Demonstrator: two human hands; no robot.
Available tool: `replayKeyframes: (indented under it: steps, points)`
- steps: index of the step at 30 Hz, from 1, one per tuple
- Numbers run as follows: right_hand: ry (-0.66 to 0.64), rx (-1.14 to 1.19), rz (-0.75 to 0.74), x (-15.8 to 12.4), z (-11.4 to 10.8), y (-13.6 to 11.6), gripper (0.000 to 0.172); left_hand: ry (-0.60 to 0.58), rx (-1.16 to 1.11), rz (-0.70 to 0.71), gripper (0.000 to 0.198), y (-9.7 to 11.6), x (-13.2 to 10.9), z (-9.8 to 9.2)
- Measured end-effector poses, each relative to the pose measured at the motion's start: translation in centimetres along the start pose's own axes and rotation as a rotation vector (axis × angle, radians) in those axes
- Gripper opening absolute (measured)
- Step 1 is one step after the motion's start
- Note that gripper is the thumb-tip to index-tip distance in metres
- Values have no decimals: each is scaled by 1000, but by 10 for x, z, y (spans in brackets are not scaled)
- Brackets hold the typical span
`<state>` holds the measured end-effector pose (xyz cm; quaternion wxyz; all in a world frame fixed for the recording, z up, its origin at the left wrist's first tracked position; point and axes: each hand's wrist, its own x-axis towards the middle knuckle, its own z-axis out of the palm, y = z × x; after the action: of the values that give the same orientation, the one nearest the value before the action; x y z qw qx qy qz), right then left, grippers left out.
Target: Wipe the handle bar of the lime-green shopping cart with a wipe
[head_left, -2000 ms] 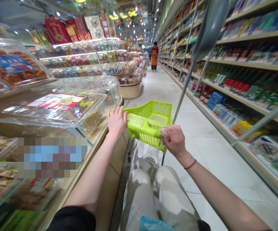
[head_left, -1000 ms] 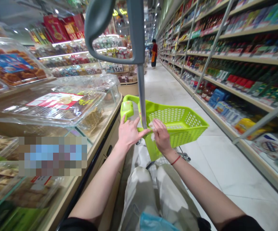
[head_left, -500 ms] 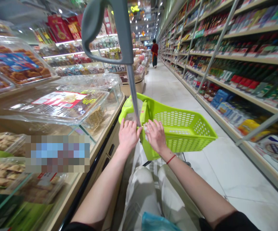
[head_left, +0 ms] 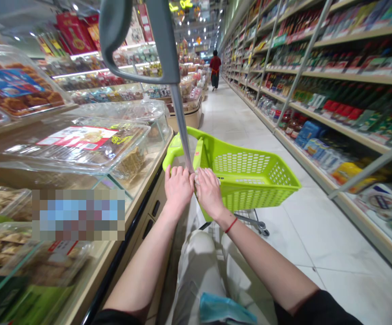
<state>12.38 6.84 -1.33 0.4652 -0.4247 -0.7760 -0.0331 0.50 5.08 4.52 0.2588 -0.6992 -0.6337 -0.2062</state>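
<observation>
A bright green shopping cart (head_left: 277, 159) with perforated basket sides stands in front of my knees. My left hand (head_left: 178, 186) is curled over its near end, left of a metal pole (head_left: 181, 128). Close beside it, just right of the pole, my right hand (head_left: 209, 189) is closed, with a bit of whitish, crumpled material (head_left: 198, 177) at its fingers. What that material is, I cannot tell. The pole rises toward me and ends in a large grey looped handle (head_left: 162, 40). The undersides of both hands are hidden.
At left, a display counter (head_left: 155, 189) holds clear plastic food boxes (head_left: 114, 140). Tall shelves (head_left: 352, 76) of packaged goods line the right. Between them runs a tiled aisle (head_left: 216, 108), with a person in red (head_left: 215, 67) farther along. A blue item (head_left: 226, 309) lies at my lap.
My right hand has shifted left, nearer the pole and my left hand. The view has moved slightly, and a cart wheel shows more fully. The person in the aisle has changed stance.
</observation>
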Motion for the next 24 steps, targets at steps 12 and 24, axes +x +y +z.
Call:
replayKeyframes:
  steps: [12,24]
  points:
    - [41,70,127,-30,-3,45,57,49,-67,11,29,-7,5,11]
    - [-90,52,12,-13,-2,24,60,78,-90,-17,34,-13,9,17]
